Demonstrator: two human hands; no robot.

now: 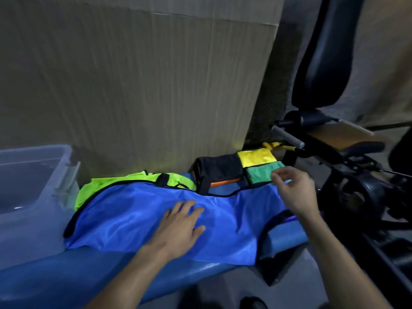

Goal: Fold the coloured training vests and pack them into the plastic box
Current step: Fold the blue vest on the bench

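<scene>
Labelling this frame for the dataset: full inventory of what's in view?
blue vest: 1, blue with black trim, spread on the bench
green vest: 1, neon green, partly under the blue vest
folded vests: small stack, black, orange, yellow, green, behind the blue vest
plastic box: 1, clear, far left, nothing visible inside
bench: 1, blue padded
cardboard sheet: 1, brown, upright behind
gym machine: 1, black, right
left hand: flat on the blue vest
right hand: fingers loosely curled, above the vest's right end, holding nothing visible
</scene>
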